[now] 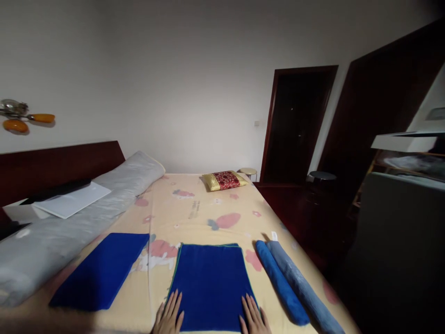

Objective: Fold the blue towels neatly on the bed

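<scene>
A folded dark blue towel (210, 283) lies flat on the bed (194, 208) right in front of me. My left hand (169, 315) rests flat on its near left corner, fingers spread. My right hand (253, 316) presses flat on its near right corner. A second folded blue towel (102, 271) lies to the left, apart from my hands. To the right lie two rolled towels side by side: a dark blue roll (280, 280) and a grey-blue roll (302, 287).
A long grey bolster (69, 222) runs along the left by the dark headboard (52, 162), with white paper (73, 199) beside it. A gold and red cushion (224, 180) sits at the bed's far end. Dark doors (295, 125) and furniture stand right.
</scene>
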### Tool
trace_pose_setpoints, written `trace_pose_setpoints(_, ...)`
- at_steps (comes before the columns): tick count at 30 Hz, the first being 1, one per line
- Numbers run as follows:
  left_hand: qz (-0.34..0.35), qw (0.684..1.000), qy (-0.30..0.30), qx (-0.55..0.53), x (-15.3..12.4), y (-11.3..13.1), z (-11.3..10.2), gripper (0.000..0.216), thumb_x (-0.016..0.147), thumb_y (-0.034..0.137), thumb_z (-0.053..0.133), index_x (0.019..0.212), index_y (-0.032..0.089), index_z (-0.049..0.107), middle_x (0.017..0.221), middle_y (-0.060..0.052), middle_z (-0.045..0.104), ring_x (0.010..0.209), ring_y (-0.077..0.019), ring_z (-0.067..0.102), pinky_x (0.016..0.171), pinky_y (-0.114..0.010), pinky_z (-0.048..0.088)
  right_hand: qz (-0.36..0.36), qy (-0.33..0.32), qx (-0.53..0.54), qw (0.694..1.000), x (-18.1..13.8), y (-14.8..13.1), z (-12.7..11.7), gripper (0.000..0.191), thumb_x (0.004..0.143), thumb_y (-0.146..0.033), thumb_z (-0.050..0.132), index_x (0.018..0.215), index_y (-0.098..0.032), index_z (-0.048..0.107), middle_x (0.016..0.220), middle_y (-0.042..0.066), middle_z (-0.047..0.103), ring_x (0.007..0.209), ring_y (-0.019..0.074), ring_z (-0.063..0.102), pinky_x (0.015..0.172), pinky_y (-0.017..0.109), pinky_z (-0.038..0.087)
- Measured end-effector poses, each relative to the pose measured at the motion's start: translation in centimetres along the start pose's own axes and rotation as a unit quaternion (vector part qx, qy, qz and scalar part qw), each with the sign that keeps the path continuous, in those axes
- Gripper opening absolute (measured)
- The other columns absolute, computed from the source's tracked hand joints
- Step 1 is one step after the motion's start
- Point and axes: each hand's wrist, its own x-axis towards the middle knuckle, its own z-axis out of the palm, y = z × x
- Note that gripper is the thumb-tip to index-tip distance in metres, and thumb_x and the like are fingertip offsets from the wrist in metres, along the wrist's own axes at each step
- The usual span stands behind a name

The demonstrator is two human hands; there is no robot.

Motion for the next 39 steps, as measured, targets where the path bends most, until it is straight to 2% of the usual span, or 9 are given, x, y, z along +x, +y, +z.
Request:
trace_pose_setpoints(5, -0.006, 0.997, 0.065, 0.033, 0.6, 1.5, -0.4, 0.049, 0.094, 0.035, 0.029, 0.142, 0.029, 0.036, 0.151, -0.003, 0.037, 0.138, -0.0239, 0.039, 0.11, -0.052, 0.034, 0.026, -0.023, -0.002, 0.999, 0.6, -1.7, -1.5, 0.053, 0.092, -0.052, 0.04, 0.14, -0.031, 0.044, 0.145, 0.006, 0.045, 0.131, 0.0298, 0.047, 0.102, 0.05, 0.045)
trace_pose_setpoints(9, 0.089, 0.99, 0.109, 0.014, 2.4, 4.7, -0.4, 0.049, 0.096, 0.027, 0.026, 0.146, 0.029, 0.025, 0.152, -0.001, 0.036, 0.139, -0.0187, 0.038, 0.109, -0.043, 0.038, 0.053, -0.064, 0.019, 0.996, 2.9, -5.7, -2.2, 0.054, 0.095, -0.05, 0.034, 0.143, -0.029, 0.039, 0.151, 0.007, 0.036, 0.137, 0.0286, 0.039, 0.108, 0.052, 0.038)
trace_pose_setpoints(14, 0.186, 0.98, 0.073, -0.007, 5.0, 8.7, -0.6, 0.06, 0.093, 0.015, 0.027, 0.149, 0.027, 0.008, 0.155, -0.001, 0.032, 0.141, -0.0161, 0.033, 0.113, -0.04, 0.035, -0.002, -0.165, 0.068, 0.984, 6.1, -9.3, -2.1, 0.052, 0.096, -0.034, 0.031, 0.147, -0.027, 0.03, 0.155, 0.004, 0.028, 0.142, 0.0229, 0.029, 0.113, 0.045, 0.032)
trace_pose_setpoints(17, 0.227, 0.973, 0.042, -0.017, 6.6, 10.0, -0.9, 0.065, 0.09, 0.009, 0.026, 0.149, 0.027, 0.004, 0.157, -0.001, 0.028, 0.143, -0.0154, 0.028, 0.116, -0.04, 0.031, -0.029, -0.21, 0.086, 0.974, 7.9, -9.9, -1.6, 0.056, 0.092, -0.023, 0.034, 0.148, -0.023, 0.028, 0.155, 0.005, 0.027, 0.143, 0.0209, 0.027, 0.115, 0.042, 0.029)
trace_pose_setpoints(19, 0.246, 0.968, 0.031, -0.028, 7.9, 10.2, -1.3, 0.063, 0.092, 0.013, 0.027, 0.15, 0.026, 0.003, 0.157, -0.002, 0.027, 0.144, -0.0154, 0.027, 0.117, -0.04, 0.029, -0.032, -0.221, 0.091, 0.971, 9.2, -9.6, -1.3, 0.055, 0.094, -0.025, 0.034, 0.148, -0.021, 0.027, 0.155, 0.006, 0.029, 0.143, 0.0207, 0.027, 0.115, 0.042, 0.029)
trace_pose_setpoints(27, 0.243, 0.969, -0.006, -0.035, 15.3, 7.5, -2.5, 0.053, 0.099, 0.032, 0.025, 0.15, 0.03, 0.008, 0.157, -0.001, 0.03, 0.144, -0.0156, 0.027, 0.116, -0.042, 0.029, -0.125, -0.222, 0.079, 0.964, 15.6, -5.9, 0.2, 0.055, 0.098, -0.044, 0.034, 0.149, -0.031, 0.018, 0.157, 0.005, 0.026, 0.143, 0.0217, 0.028, 0.114, 0.045, 0.026)
trace_pose_setpoints(33, 0.062, 0.998, 0.027, 0.02, 18.6, 1.2, -2.6, 0.053, 0.099, 0.041, 0.028, 0.149, 0.03, 0.018, 0.157, -0.005, 0.028, 0.144, -0.0202, 0.029, 0.114, -0.048, 0.027, -0.005, -0.188, 0.008, 0.982, 19.2, 1.1, 1.6, 0.055, 0.099, -0.045, 0.03, 0.149, -0.025, 0.023, 0.155, 0.007, 0.031, 0.143, 0.0218, 0.027, 0.113, 0.047, 0.027)
trace_pose_setpoints(36, 0.043, 0.998, 0.037, 0.036, 18.6, -0.7, -2.7, 0.054, 0.098, 0.042, 0.028, 0.149, 0.03, 0.017, 0.157, -0.005, 0.028, 0.144, -0.0189, 0.027, 0.116, -0.047, 0.022, 0.021, -0.189, 0.001, 0.982, 19.5, 3.2, 1.5, 0.057, 0.099, -0.046, 0.028, 0.151, -0.024, 0.017, 0.156, 0.006, 0.027, 0.145, 0.0206, 0.023, 0.115, 0.047, 0.025)
trace_pose_setpoints(39, 0.04, 0.998, 0.034, 0.039, 18.4, -1.2, -2.8, 0.054, 0.098, 0.042, 0.028, 0.149, 0.03, 0.018, 0.157, -0.004, 0.028, 0.144, -0.018, 0.026, 0.117, -0.046, 0.02, 0.029, -0.194, 0.002, 0.981, 19.3, 3.5, 1.3, 0.057, 0.099, -0.046, 0.027, 0.151, -0.026, 0.014, 0.157, 0.006, 0.026, 0.145, 0.0203, 0.021, 0.116, 0.048, 0.023)
